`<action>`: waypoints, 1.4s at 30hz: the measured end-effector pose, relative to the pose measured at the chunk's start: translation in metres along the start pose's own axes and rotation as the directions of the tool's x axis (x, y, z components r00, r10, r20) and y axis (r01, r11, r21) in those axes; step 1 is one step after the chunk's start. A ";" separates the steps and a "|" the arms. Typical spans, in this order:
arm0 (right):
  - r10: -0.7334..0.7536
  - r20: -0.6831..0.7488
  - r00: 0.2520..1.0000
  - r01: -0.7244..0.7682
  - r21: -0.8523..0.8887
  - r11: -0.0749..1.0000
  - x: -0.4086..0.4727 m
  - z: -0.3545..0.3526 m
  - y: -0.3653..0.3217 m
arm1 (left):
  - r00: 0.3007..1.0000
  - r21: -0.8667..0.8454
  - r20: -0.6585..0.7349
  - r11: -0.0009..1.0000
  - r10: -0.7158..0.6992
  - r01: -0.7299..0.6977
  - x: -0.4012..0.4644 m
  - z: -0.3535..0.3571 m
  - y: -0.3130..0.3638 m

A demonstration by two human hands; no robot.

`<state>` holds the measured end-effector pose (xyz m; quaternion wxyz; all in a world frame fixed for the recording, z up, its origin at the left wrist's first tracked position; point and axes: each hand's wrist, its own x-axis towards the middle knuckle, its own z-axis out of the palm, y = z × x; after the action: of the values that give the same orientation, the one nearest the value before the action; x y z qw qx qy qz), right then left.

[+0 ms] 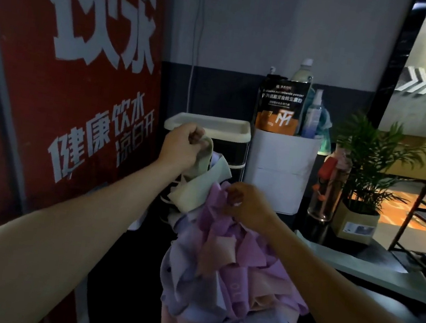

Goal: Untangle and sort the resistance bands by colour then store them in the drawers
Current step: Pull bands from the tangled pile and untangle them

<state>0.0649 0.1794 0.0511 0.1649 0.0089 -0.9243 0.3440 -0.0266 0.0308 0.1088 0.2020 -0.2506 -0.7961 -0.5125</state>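
Head view, near to far: tangle of resistance bands [231, 277] sits at the near middle of the dark counter [390, 309], a heap of purple, lilac and pinkish strips, all knotted together. Right hand [248, 204] is on top of the heap, fingers curled in a pinching grip on a purple band at its upper edge, so it looks to be anchoring the pile. Left hand [182, 148] is higher and further back, clenched around one end of a pale green band [197, 186]. That band runs from the left fist down and slightly right into the top of the tangle; its long axis is roughly vertical in the view, with the free end up and the caught end buried just left of the right hand. Key relation: the green band leaves the pile upward and away from the person, so my read is the next pull goes along that line while the right hand holds the rest down. Risk: dragging other bands up with it. Behind the left hand, the drawer unit [231, 147] stands at the counter's far edge, white tray top, dark fronts; can't tell if any drawer is open. Beside it is a white bin [281, 167] holding a supplement pouch [281, 105] and bottles. Potted plant [368, 165] at far right. Sorting looks early: nothing visibly separated yet.
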 end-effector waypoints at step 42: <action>0.283 -0.271 0.920 -0.022 0.685 0.728 -0.038 -0.102 0.021 | 0.908 0.123 0.409 0.980 0.096 -0.159 -0.068 0.074 0.030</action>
<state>0.1290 0.2567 0.0982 0.2861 -0.0723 -0.6900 0.6609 0.0405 0.0958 0.0618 0.0867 -0.3856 -0.8394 -0.3730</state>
